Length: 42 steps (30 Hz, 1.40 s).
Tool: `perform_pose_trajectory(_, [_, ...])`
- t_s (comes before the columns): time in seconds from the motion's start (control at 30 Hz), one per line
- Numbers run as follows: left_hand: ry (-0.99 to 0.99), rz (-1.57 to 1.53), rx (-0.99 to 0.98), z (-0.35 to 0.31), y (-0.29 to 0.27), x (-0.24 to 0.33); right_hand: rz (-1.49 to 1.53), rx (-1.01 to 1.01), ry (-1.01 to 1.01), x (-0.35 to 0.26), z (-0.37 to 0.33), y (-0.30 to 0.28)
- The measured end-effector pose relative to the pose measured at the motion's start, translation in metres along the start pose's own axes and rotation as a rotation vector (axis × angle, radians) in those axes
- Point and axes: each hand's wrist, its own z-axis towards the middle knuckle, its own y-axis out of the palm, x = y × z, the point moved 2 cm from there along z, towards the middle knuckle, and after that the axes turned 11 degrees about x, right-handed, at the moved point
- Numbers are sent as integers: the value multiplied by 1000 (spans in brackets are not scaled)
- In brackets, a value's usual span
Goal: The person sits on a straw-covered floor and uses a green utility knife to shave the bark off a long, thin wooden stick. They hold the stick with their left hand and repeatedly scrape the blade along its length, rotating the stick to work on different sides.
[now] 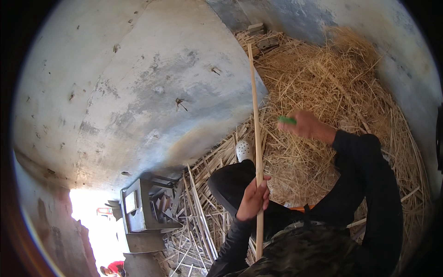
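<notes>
- long pale cane (pixel 255 115): upright, running from the lap up past the white shoe (pixel 244 150) toward the top of the straw heap (pixel 332 92); upper end free, unsupported, close to the grey plaster wall (pixel 152 78).
- left hand (pixel 254 199): fingers curled and pressed around the cane low down, near its bottom end; a full wrap, no gap visible.
- right hand (pixel 308 125): raised to the right of the cane, apart from it, closed on a small green tool (pixel 287 120); only the green tip showing, blade or working end hidden, so exact pinch hard to tell.
- likely fault: with one low grip only, top of cane free to sway or whip sideways; a slip through the left palm possible under a hard stroke.
- likely fault: tool hand near the cane and above the dark-trousered knee (pixel 230 184); a glancing stroke off the smooth cane probably lands there.
- loose split canes (pixel 198 217) left of the cane, beside a grey metal frame (pixel 138 207): snag risk for the lower end.
</notes>
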Motion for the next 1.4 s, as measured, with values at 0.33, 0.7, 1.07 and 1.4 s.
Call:
perform_pose_trajectory(0.33, [-30,-100,-99,-5,19,8,-340,48,-182,-14,-12,18])
perform_pose_trajectory(0.7, [-19,-65,-99,-9,12,9,-355,40,-199,-28,-19,15])
perform_pose_trajectory(1.07, [146,260,43,-16,12,16,-329,66,-316,-41,-43,13])
perform_pose_trajectory(1.4, [263,371,88,-30,9,12,-373,53,-319,-46,-43,6])
